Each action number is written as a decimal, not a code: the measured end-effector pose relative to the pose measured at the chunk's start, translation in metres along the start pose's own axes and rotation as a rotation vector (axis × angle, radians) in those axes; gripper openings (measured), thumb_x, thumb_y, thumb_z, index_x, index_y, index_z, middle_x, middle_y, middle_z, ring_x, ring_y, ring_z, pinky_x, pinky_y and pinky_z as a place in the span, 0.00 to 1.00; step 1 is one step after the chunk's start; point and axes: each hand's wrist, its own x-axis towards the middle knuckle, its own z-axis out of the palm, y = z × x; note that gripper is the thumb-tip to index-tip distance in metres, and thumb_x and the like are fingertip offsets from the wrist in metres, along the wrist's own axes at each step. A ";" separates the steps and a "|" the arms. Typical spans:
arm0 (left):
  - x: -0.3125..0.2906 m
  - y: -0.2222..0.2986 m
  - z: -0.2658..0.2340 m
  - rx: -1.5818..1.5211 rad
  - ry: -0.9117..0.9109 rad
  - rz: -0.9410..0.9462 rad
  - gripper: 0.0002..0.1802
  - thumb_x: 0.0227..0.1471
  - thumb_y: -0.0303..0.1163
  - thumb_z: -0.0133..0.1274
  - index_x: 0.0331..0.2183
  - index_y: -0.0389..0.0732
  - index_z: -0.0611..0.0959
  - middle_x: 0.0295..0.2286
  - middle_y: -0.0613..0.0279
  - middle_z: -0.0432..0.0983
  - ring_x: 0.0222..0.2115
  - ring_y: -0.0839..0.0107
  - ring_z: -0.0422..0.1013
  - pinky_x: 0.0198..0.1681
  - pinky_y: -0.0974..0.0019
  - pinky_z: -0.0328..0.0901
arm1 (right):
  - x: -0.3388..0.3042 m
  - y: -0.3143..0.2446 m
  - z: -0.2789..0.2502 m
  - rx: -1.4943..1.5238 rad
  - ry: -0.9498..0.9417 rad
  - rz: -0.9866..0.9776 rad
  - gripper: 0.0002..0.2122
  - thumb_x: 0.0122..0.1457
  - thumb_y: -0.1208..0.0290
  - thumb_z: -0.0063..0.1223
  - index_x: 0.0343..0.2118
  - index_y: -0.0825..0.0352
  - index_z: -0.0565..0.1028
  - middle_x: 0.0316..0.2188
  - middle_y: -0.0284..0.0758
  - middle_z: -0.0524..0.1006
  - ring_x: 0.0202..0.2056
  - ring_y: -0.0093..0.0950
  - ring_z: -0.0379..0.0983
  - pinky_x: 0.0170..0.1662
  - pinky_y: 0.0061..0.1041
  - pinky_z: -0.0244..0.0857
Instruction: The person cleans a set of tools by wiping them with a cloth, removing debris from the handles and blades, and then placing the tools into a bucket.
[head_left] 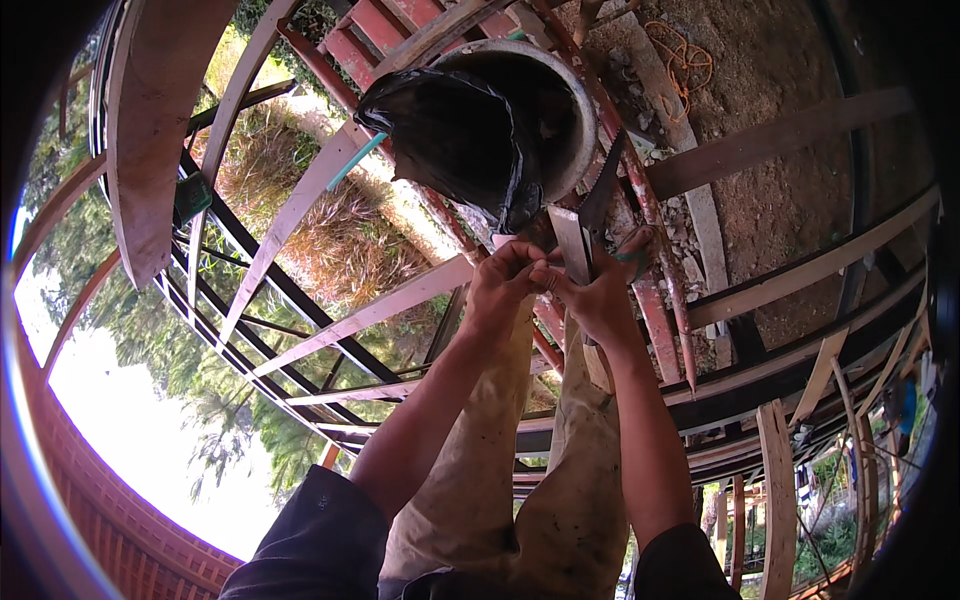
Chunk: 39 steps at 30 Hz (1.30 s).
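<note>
My left hand (503, 278) and my right hand (597, 298) meet in front of my legs, with thumbs and fingertips pinched together. Whatever small thing may be between them is too small to make out. A pale, flat strip (571, 243) rises beside my right hand, partly hidden by it; I cannot tell whether the hand grips it. Just beyond and right of that strip, a dark toothed handsaw blade (604, 190) points away from me. Past my hands sits a round bucket (583, 120) with a black plastic bag (450, 140) bunched over its left side.
Red bars (655, 310) run under the bucket and beside my legs. Wooden beams (770, 145) cross the frame at several angles, over bare ground and plants far below. A turquoise strip (357, 160) lies left of the bucket. Orange cord (685, 62) lies at the far right.
</note>
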 end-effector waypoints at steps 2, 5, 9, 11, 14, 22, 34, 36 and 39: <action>0.007 0.000 -0.007 0.141 0.157 -0.024 0.07 0.60 0.29 0.56 0.40 0.37 0.80 0.30 0.65 0.78 0.29 0.79 0.74 0.36 0.72 0.71 | 0.004 0.008 -0.002 0.004 0.129 0.035 0.15 0.53 0.63 0.72 0.34 0.67 0.77 0.23 0.26 0.75 0.24 0.16 0.68 0.28 0.20 0.62; 0.021 -0.015 -0.030 0.523 0.188 -0.023 0.12 0.61 0.33 0.56 0.42 0.36 0.82 0.26 0.64 0.79 0.24 0.78 0.74 0.32 0.70 0.72 | 0.008 0.024 -0.019 0.108 0.353 0.192 0.14 0.57 0.63 0.69 0.27 0.63 0.73 0.16 0.22 0.67 0.14 0.14 0.61 0.17 0.18 0.54; 0.032 -0.022 -0.029 0.499 0.091 -0.073 0.18 0.60 0.34 0.57 0.49 0.35 0.80 0.34 0.60 0.81 0.31 0.74 0.76 0.40 0.68 0.72 | 0.004 0.032 -0.053 0.311 0.374 0.282 0.13 0.59 0.63 0.66 0.29 0.64 0.73 0.17 0.24 0.67 0.13 0.15 0.59 0.16 0.19 0.53; 0.044 -0.020 -0.020 0.014 0.164 0.112 0.21 0.59 0.36 0.59 0.51 0.37 0.79 0.40 0.57 0.82 0.37 0.72 0.77 0.44 0.67 0.71 | -0.001 0.037 -0.066 0.397 0.362 0.340 0.13 0.59 0.62 0.66 0.30 0.62 0.73 0.15 0.23 0.66 0.12 0.15 0.58 0.16 0.19 0.54; 0.057 -0.001 0.004 0.388 0.448 0.585 0.30 0.57 0.31 0.57 0.60 0.39 0.71 0.58 0.48 0.67 0.58 0.59 0.66 0.59 0.55 0.62 | -0.015 0.032 -0.078 0.489 0.352 0.362 0.13 0.60 0.59 0.65 0.30 0.62 0.73 0.14 0.22 0.64 0.12 0.16 0.59 0.17 0.21 0.55; 0.101 -0.127 0.009 0.940 0.330 0.367 0.16 0.52 0.38 0.62 0.40 0.38 0.82 0.29 0.54 0.80 0.33 0.57 0.77 0.40 0.58 0.71 | -0.038 0.053 -0.084 0.848 0.476 0.404 0.13 0.60 0.56 0.63 0.31 0.57 0.71 0.16 0.21 0.62 0.15 0.17 0.59 0.20 0.20 0.55; 0.181 -0.135 0.009 0.163 0.485 -0.091 0.17 0.51 0.30 0.58 0.44 0.44 0.77 0.35 0.63 0.74 0.34 0.72 0.73 0.36 0.64 0.70 | -0.055 0.082 -0.118 0.802 0.375 0.488 0.12 0.60 0.59 0.63 0.37 0.63 0.78 0.16 0.21 0.62 0.16 0.16 0.59 0.21 0.23 0.56; 0.130 -0.116 0.006 0.003 0.311 -0.042 0.20 0.54 0.27 0.54 0.50 0.43 0.76 0.41 0.62 0.76 0.39 0.69 0.75 0.43 0.62 0.72 | -0.052 0.073 -0.111 0.777 0.315 0.501 0.14 0.59 0.58 0.64 0.40 0.64 0.79 0.17 0.20 0.62 0.17 0.15 0.59 0.21 0.22 0.56; 0.052 -0.090 0.049 -0.010 0.181 -0.024 0.16 0.56 0.25 0.54 0.48 0.41 0.78 0.39 0.62 0.79 0.36 0.71 0.77 0.43 0.64 0.74 | -0.051 0.066 -0.110 0.674 0.307 0.496 0.13 0.58 0.59 0.66 0.37 0.63 0.79 0.16 0.21 0.64 0.16 0.14 0.60 0.20 0.20 0.57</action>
